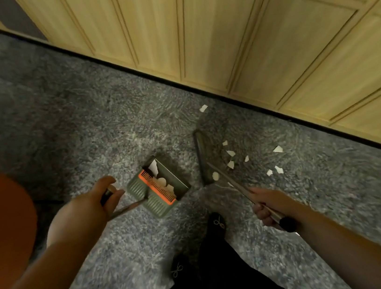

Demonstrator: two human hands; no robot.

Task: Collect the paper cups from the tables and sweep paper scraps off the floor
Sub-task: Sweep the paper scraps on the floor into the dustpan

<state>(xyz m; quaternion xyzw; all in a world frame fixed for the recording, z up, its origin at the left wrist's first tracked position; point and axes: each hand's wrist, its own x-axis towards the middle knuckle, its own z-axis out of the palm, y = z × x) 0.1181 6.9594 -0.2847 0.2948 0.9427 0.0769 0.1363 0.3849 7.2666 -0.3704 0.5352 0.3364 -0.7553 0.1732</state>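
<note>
My left hand (94,202) grips the long handle of a green dustpan (142,192) that rests on the grey carpet, with an orange comb strip across it and white paper scraps inside. My right hand (267,209) holds the metal broom handle; the dark broom head (202,157) stands on the carpet to the right of the dustpan. Several white paper scraps (230,153) lie on the carpet right of the broom head, and one more scrap (203,108) lies farther off near the cabinets.
Light wooden cabinet doors (219,42) with a black baseboard run diagonally across the back. An orange rounded object (0,207) sits at the left edge. My dark shoes (217,221) and black trousers are at the bottom centre.
</note>
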